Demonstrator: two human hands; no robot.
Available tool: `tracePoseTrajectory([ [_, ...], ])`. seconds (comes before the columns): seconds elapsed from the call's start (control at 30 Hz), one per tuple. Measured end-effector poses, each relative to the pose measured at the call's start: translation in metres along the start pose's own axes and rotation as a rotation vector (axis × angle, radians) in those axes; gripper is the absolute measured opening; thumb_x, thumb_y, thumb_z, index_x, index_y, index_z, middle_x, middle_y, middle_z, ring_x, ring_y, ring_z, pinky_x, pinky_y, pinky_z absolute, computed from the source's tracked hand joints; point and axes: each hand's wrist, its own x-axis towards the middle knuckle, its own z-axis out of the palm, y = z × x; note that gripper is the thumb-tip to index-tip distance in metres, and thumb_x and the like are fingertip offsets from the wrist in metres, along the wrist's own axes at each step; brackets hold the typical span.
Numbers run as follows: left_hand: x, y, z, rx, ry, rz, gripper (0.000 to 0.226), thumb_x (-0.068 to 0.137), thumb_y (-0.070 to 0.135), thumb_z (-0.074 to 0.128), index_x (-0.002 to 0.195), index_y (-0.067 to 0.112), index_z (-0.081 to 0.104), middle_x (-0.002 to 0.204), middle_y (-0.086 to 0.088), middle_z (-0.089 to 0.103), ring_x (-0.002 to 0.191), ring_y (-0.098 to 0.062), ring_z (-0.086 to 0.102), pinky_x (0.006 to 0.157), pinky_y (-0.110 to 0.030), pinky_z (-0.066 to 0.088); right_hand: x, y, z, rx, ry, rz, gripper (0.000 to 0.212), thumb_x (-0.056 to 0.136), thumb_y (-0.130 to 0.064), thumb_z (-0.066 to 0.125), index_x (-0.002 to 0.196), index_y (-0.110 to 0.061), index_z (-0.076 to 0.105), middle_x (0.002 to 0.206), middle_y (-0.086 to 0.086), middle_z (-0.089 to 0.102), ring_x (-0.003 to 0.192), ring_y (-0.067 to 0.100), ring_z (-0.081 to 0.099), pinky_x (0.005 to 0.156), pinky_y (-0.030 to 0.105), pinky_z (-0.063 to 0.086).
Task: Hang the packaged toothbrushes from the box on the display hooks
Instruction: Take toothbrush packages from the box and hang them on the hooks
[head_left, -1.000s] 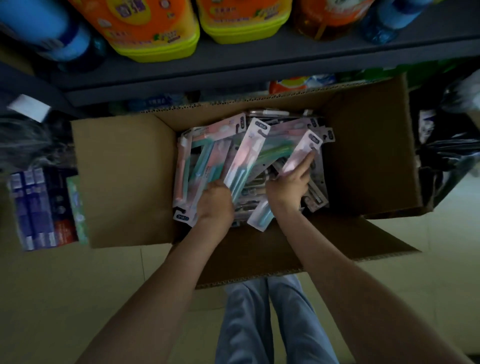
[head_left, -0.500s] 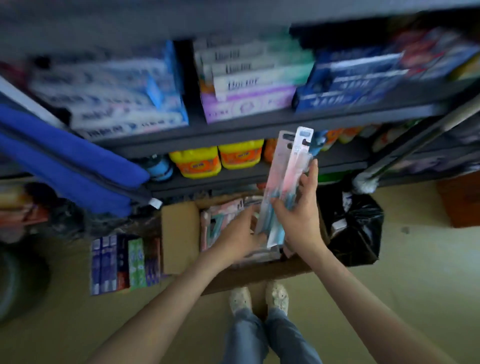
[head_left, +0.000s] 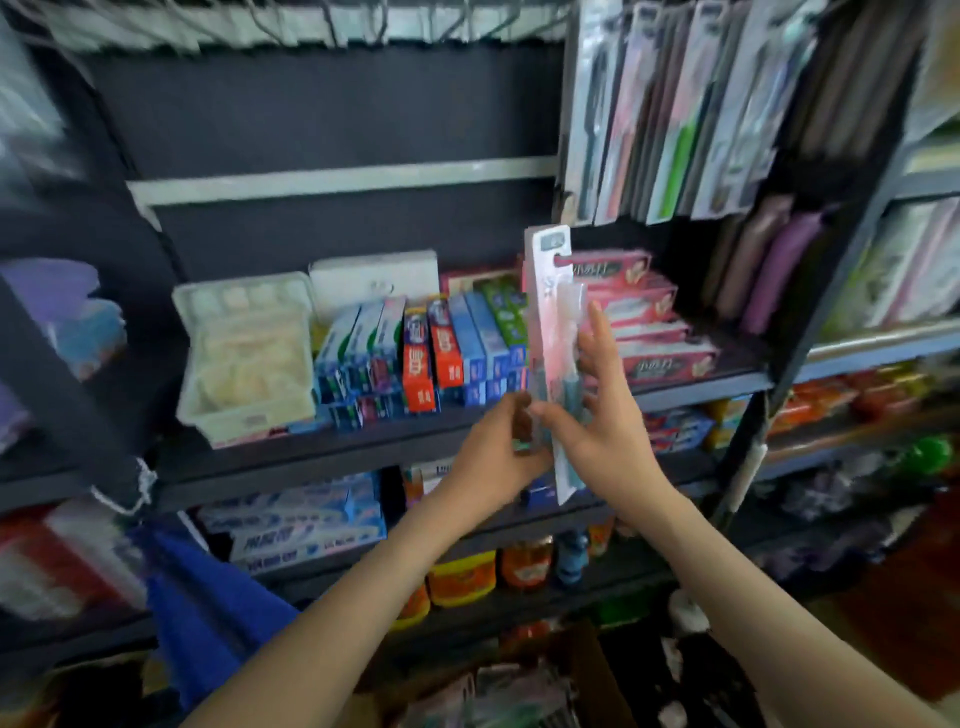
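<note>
I hold a few packaged toothbrushes (head_left: 551, 332) upright in front of the middle shelf, their hang tabs at the top. My left hand (head_left: 498, 452) grips the lower end of the packs. My right hand (head_left: 605, 415) holds them from the right, thumb in front and fingers stretched up behind. Toothbrush packs hanging on the display hooks (head_left: 675, 114) fill the upper right, just above the packs in my hands. The cardboard box (head_left: 587, 675) with more packs sits at the bottom edge, mostly out of view.
Dark shelves carry toothpaste boxes (head_left: 431, 353), pink boxes (head_left: 644, 322) and a white plastic container (head_left: 244, 353). Lower shelves hold orange-and-yellow bottles (head_left: 462, 577). A blue cloth (head_left: 208, 597) hangs at lower left. A dark upright post (head_left: 810, 322) stands right of the hooks.
Both hands rose from the box on the floor with the toothbrush packs. My view swung up from the box to the shelves and the hanging display.
</note>
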Motion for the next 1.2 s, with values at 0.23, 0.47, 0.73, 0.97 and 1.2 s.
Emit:
tracePoseTrajectory([
  [0.23, 0.04, 0.066, 0.002, 0.116, 0.15, 0.135, 0.038, 0.087, 0.02, 0.069, 0.113, 0.03, 0.044, 0.089, 0.02, 0.053, 0.076, 0.014, 0.051, 0.064, 0.001, 0.039, 0.059, 0.003, -0.063, -0.022, 0.028, -0.094, 0.096, 0.084, 0.0, 0.067, 0.146, -0.039, 0.005, 0.156, 0.001, 0.026, 0.14, 0.01, 0.027, 0.111, 0.047, 0.034],
  [0.47, 0.113, 0.117, 0.037, 0.163, 0.307, 0.168, 0.03, 0.087, 0.016, 0.068, 0.111, 0.023, 0.051, 0.083, 0.017, 0.056, 0.075, 0.002, 0.055, 0.062, -0.005, 0.043, 0.131, 0.025, -0.122, -0.044, -0.052, -0.183, 0.098, 0.084, -0.001, 0.068, 0.152, -0.028, 0.003, 0.138, -0.017, 0.028, 0.132, 0.0, 0.028, 0.109, 0.023, 0.029],
  [0.73, 0.163, 0.145, 0.058, 0.241, 0.481, 0.135, 0.04, 0.086, 0.021, 0.07, 0.122, 0.018, 0.053, 0.092, 0.014, 0.057, 0.076, 0.004, 0.057, 0.06, -0.008, 0.046, 0.189, 0.05, -0.172, -0.053, 0.006, -0.239, 0.096, 0.085, -0.006, 0.069, 0.153, -0.027, 0.004, 0.157, -0.008, 0.021, 0.14, 0.008, 0.025, 0.115, 0.034, 0.028],
  [0.97, 0.181, 0.146, 0.031, 0.322, 0.597, 0.1, 0.038, 0.087, 0.023, 0.068, 0.122, 0.015, 0.053, 0.106, 0.002, 0.064, 0.087, -0.009, 0.062, 0.065, -0.013, 0.046, 0.22, 0.057, -0.173, -0.127, 0.038, -0.209, 0.093, 0.088, -0.006, 0.065, 0.154, -0.027, 0.003, 0.15, -0.006, 0.027, 0.136, 0.005, 0.025, 0.103, 0.021, 0.025],
  [1.2, 0.195, 0.134, 0.006, 0.363, 0.68, 0.057, 0.032, 0.088, 0.025, 0.066, 0.116, 0.018, 0.053, 0.102, 0.002, 0.063, 0.086, -0.012, 0.062, 0.071, -0.028, 0.052, 0.25, 0.074, -0.176, -0.353, 0.004, -0.174, 0.091, 0.09, -0.007, 0.061, 0.154, -0.029, 0.001, 0.141, 0.011, 0.037, 0.121, 0.029, 0.044, 0.084, 0.03, 0.038],
])
